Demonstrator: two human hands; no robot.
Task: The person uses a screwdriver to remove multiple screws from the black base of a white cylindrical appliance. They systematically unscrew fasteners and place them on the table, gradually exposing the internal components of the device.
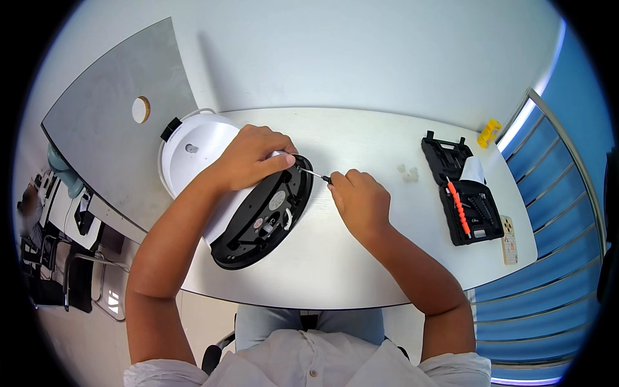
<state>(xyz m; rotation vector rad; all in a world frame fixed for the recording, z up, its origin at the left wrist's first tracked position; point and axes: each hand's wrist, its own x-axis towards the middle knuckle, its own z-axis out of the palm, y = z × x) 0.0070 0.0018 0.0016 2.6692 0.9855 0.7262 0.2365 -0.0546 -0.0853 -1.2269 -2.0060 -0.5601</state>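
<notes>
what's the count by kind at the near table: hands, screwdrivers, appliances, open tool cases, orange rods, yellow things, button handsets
Hands (left hand, right hand): 2
Screwdriver: 1
Appliance: 1
Open tool case: 1
Orange rod: 1
Yellow thing: 1
Button handset: 1
Total: 8

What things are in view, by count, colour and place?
Appliance: one, white and black, table left.
Screwdriver: one, black and silver, at appliance.
Tool case: one, black, open, table right.
Ribbed rod: one, orange, in case.
Sheet: one, white, on case.
Remote: one, beige, beside case.
Small object: one, yellow, back right.
Small pieces: count unclear, pale, left of case.
Table: one, white, centre.
Panel: one, grey, left.
Railing: one, silver, right.
Chairs: count unclear, black, far left.
Left grip: one, on appliance.
Right grip: one, on screwdriver.
</notes>
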